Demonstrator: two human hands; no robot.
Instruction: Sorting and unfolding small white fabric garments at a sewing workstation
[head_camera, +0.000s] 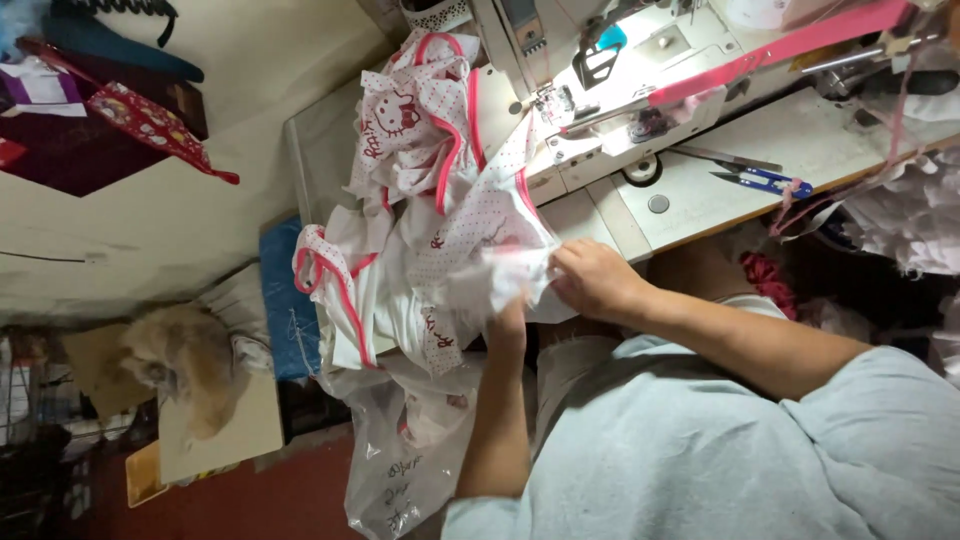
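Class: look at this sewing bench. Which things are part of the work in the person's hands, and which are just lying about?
In hand:
white dotted fabric with pink trim
left hand
right hand
sewing machine

Lying about:
blue-handled snips
clear plastic bag
red patterned cloth
pile of white scraps

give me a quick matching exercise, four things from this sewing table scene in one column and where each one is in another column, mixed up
Things:
1. snips
2. clear plastic bag
3. pink binding tape
4. white dotted fabric

Places:
a. hanging below the pile of cloth, at the table edge
b. held by both hands, the left hand and the right hand
c. lying flat on the table, right of the sewing machine
d. stretched across the top of the sewing machine

Pairs: 1-c, 2-a, 3-d, 4-b
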